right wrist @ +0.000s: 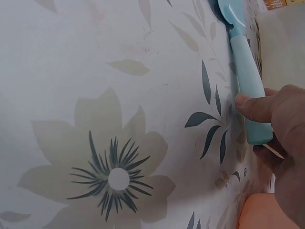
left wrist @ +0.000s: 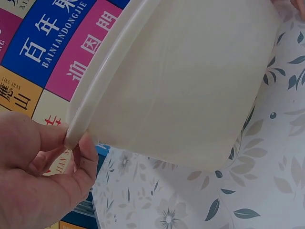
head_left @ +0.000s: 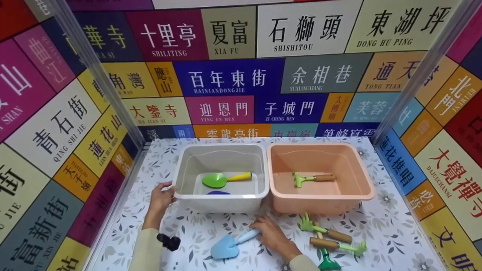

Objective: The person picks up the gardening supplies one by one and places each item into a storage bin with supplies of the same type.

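My left hand [head_left: 162,195] pinches the left rim of the white basin [head_left: 222,203]; the left wrist view shows thumb and fingers on either side of the rim [left wrist: 78,126]. In the basin lie a green toy trowel [head_left: 214,180] with a yellow handle and a blue thing [head_left: 218,192], mostly hidden by the front wall. On the table in front, my right hand [head_left: 273,235] holds the handle end of a light blue toy shovel [head_left: 225,247]. The right wrist view shows the thumb on its pale blue handle [right wrist: 248,81].
Beside the white basin stands a peach basin [head_left: 320,203] with a green toy rake [head_left: 314,178] inside. Several green garden toys with wooden handles [head_left: 324,242] lie in a pile at the front right. Sign-patterned walls [head_left: 226,79] enclose the flowered table on three sides.
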Tool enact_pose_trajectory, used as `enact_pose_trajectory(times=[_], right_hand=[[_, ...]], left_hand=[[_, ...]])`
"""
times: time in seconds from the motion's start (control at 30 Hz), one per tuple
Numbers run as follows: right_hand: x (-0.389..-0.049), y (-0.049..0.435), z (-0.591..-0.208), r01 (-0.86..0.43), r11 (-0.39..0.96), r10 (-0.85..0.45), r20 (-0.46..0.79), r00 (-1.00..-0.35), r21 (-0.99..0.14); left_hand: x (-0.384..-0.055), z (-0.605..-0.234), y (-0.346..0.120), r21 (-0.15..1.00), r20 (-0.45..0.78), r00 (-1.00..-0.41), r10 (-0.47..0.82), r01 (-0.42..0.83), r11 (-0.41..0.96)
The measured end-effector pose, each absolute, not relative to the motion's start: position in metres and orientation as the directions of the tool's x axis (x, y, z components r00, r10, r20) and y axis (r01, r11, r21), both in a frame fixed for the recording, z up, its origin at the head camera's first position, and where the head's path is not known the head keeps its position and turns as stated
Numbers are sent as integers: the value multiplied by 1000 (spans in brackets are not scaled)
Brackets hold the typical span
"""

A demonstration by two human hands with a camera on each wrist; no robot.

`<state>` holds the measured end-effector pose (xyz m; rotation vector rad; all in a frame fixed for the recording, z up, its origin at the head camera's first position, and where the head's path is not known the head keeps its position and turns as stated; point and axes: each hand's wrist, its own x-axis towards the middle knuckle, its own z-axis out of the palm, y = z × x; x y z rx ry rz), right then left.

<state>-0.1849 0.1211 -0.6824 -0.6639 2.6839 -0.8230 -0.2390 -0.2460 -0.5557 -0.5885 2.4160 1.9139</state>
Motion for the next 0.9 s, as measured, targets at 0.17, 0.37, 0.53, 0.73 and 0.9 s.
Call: enact_pose_trajectory(times=[0.17,0.37,0.53,0.73,0.9], right_hand=[[-184,121,-682,-342,736,-487,-107,-867,-585],[-183,121,-687,-440,724,-516,6,-857,-532],[-182,121,-691,-460,728,-524,21,-851,-508],[-180,121,-690,-453,746,-533,-29,-846,-488],[-178,120,-689,-466,753,-545,-43,-837,-466]], left_hand=[[-240,-555,-246,941,-234,-930,-282,-290,175],[-238,-555,-247,943,-223,-933,-282,-280,182],[-240,-555,-246,939,-220,-931,-292,-283,196],[-241,-556,-246,935,-223,-928,-299,-291,203],[-240,-557,-246,938,-223,-929,-296,-287,196]])
